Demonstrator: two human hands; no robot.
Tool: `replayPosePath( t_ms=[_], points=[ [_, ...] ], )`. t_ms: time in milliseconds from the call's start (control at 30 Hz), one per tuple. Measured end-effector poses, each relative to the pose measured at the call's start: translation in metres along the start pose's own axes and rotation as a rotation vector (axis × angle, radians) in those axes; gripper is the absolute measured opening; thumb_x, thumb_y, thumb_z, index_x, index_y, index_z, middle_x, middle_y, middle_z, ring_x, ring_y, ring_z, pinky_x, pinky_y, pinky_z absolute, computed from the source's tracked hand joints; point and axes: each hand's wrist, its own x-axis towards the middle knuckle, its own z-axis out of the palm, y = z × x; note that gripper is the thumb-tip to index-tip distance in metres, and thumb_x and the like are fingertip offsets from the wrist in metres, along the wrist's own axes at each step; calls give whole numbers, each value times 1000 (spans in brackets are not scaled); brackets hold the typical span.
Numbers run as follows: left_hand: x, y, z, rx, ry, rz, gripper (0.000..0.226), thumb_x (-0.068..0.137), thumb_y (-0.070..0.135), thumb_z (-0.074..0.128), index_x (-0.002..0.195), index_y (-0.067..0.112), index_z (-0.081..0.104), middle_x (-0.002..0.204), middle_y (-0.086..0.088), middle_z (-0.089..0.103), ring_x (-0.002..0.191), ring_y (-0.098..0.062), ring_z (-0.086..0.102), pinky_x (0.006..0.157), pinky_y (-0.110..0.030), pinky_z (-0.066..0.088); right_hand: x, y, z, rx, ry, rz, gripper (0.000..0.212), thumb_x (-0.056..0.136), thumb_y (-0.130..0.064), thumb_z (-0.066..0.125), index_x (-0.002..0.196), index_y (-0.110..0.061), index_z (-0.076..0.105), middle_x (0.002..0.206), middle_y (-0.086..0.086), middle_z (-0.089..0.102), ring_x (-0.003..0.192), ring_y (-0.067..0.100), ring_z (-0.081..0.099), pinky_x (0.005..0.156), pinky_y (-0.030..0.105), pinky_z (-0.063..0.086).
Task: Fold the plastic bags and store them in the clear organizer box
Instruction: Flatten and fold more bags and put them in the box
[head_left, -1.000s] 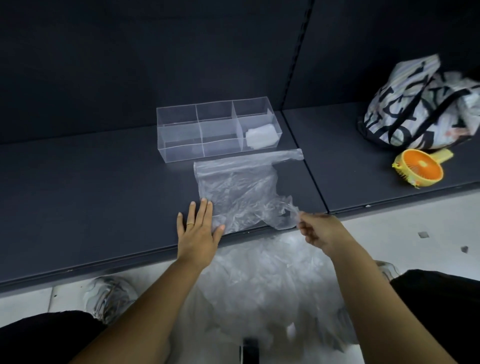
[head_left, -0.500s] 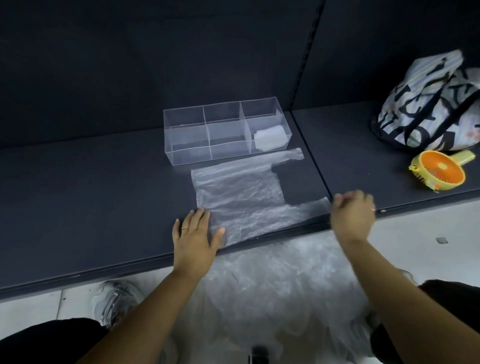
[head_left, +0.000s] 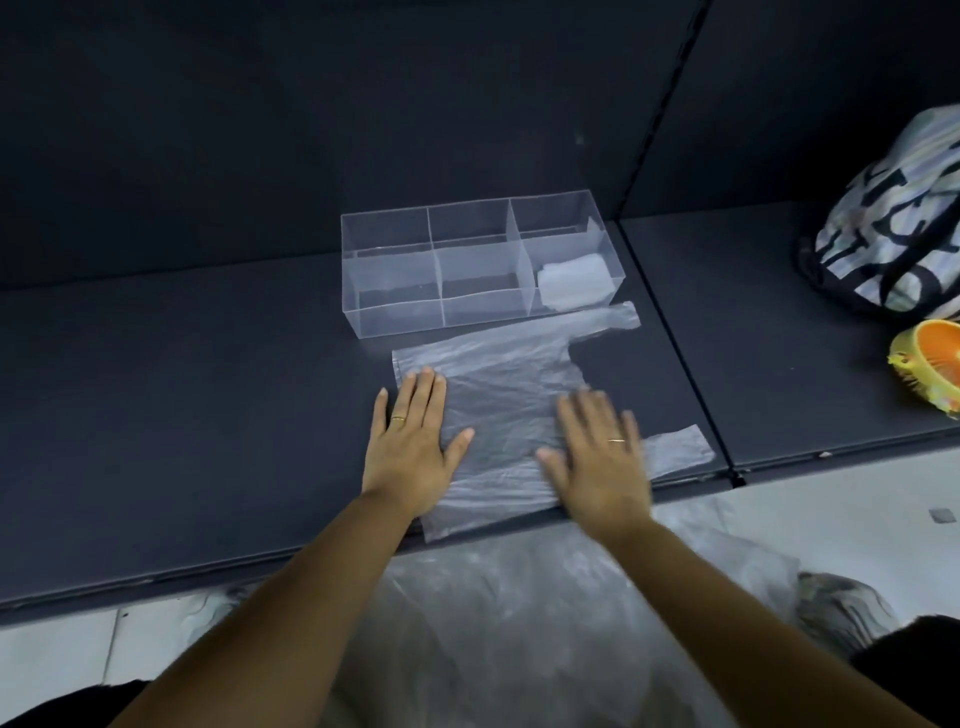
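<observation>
**A:** Head view: left hand (head_left: 410, 452) and right hand (head_left: 597, 457) pressing flat on the plastic bag (head_left: 498, 410), fingers straight, slightly apart, gripping nothing.

**B:** Spread on the dark shelf (head_left: 208, 415), with the clear organizer box (head_left: 395, 322) just beyond the fingertips. Best to sweep outward from the middle, pushing air toward the handles before creasing.

**A:** Long axis left to right. Closed bottom under the left fingers, handles pointing right, past the right fingers.

**B:** One folded bag (head_left: 571, 280) already in the right compartment.
</observation>
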Motion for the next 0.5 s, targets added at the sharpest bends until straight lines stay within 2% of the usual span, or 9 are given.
replayPosePath(
  t_ms=[100, 167, 233, 300, 400, 433, 500],
  points=[
    [1, -8, -2, 36, -32, 50, 77, 81, 69, -15, 144, 25, -26, 153, 9, -28, 140, -12, -30, 113, -43, -23, -4, 51, -17, 0, 85, 321, 88, 84, -64, 9, 150, -10, 27, 158, 14, 19, 147, 30, 15, 119, 50, 7],
    [3, -12, -6, 34, -43, 95, 77, 81, 71, -17, 144, 28, -26, 154, 11, -26, 141, -13, -29, 111, -44, -25, 4, 58, -29, -16, 101, 396, 89, 85, -64, 10, 150, -5, 25, 158, 17, 18, 146, 32, 14, 118, 51, 8],
    [9, -11, -10, 16, 12, 87, 76, 84, 69, -14, 146, 26, -18, 155, 9, -22, 144, -13, -23, 113, -42, -24, 22, 36, -37, 27, 111, 258, 76, 94, -57, 22, 151, -6, 22, 159, 15, 14, 147, 30, 10, 119, 47, 6],
    [17, -6, -13, -20, 79, 19, 74, 88, 65, -10, 148, 21, -12, 155, 5, -20, 145, -14, -19, 113, -37, -23, 46, -7, -38, 122, 131, -7, 64, 99, -45, 36, 150, -7, 26, 158, 12, 19, 147, 27, 13, 120, 44, 7],
    [25, 1, -8, -45, 66, -49, 73, 87, 59, -9, 146, 16, -17, 156, -1, -21, 140, -13, -26, 113, -35, -23, 72, -69, -28, 178, 43, -319, 58, 101, -40, 34, 151, -11, 23, 160, 8, 16, 148, 21, 9, 120, 34, -3],
    [26, 2, -5, -23, 53, -52, 72, 87, 58, -8, 144, 16, -21, 157, -2, -21, 138, -13, -30, 114, -37, -22, 78, -77, -22, 157, -2, -353, 59, 102, -41, 31, 152, -12, 19, 161, 6, 11, 149, 19, 4, 118, 31, -8],
    [26, 0, 1, -13, 48, -58, 72, 88, 59, -8, 143, 16, -23, 157, -1, -22, 139, -12, -29, 115, -39, -19, 91, -69, -10, 77, -57, -299, 63, 101, -47, 25, 153, -17, 10, 162, 4, 0, 148, 18, -6, 117, 33, -13]
  ],
)
